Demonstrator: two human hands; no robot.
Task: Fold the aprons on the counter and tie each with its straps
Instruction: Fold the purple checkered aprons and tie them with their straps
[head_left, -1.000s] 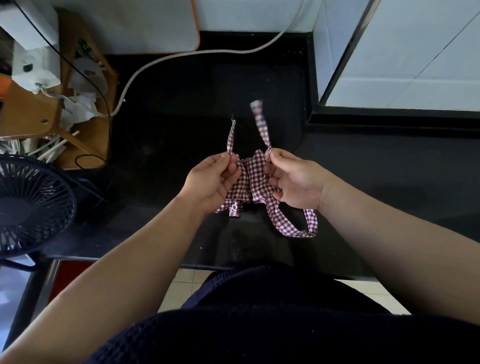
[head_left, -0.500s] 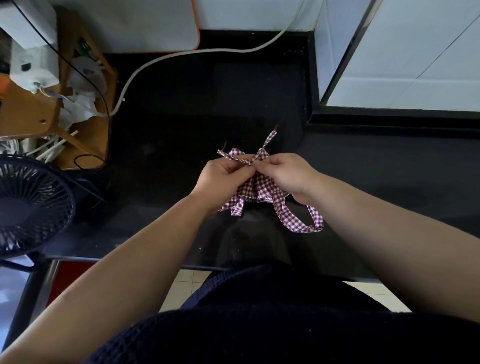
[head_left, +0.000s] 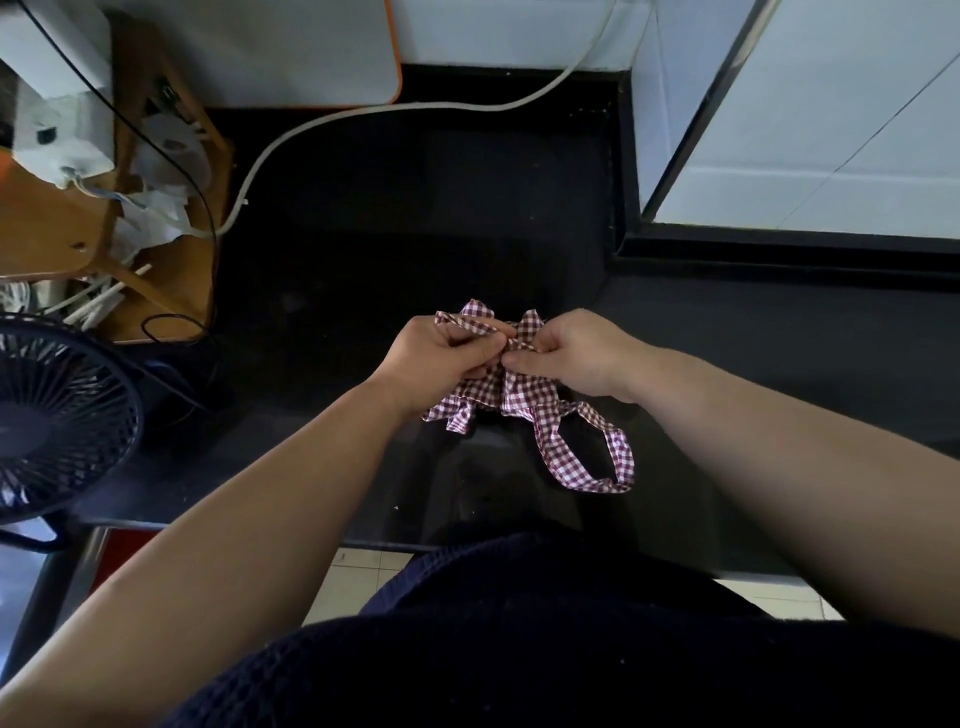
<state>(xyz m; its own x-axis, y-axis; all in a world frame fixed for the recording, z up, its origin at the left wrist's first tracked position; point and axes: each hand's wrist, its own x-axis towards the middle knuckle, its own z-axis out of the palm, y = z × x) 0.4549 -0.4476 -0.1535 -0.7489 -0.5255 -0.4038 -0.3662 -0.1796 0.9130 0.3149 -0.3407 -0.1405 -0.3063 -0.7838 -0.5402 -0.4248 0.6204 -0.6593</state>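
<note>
Gingham, red on white: one apron (head_left: 480, 395) lies bunched into a small bundle on the black counter (head_left: 363, 249), near its front edge and directly before me. My left hand (head_left: 447, 353) and right hand (head_left: 574, 358) meet above the bundle, knuckles nearly touching. Each has its fingers curled and pinches a strap close to where the two cross. I judge the grip is set this near the crossing so that the knot can be drawn down tight against the folded cloth rather than left slack. The bundle rests on the counter, I take it, so that the surface bears it while both hands work the tie. Two strap ends (head_left: 475, 312) stick up beyond the fingers, short and free, which suggests most of the strap length is already wound round the bundle or taken into the knot. Whether the knot is complete I cannot tell, since the fingers hide it. One loop (head_left: 621, 457), probably the neck band, trails flat on the counter toward me on the right, outside the tie. Count: one apron, two strap ends, one loop, two hands; no second apron shows. Well apart on the left stand one fan (head_left: 57, 415) and one wooden rack (head_left: 57, 244); one white cable (head_left: 363, 111) curves along the counter's far side.
</note>
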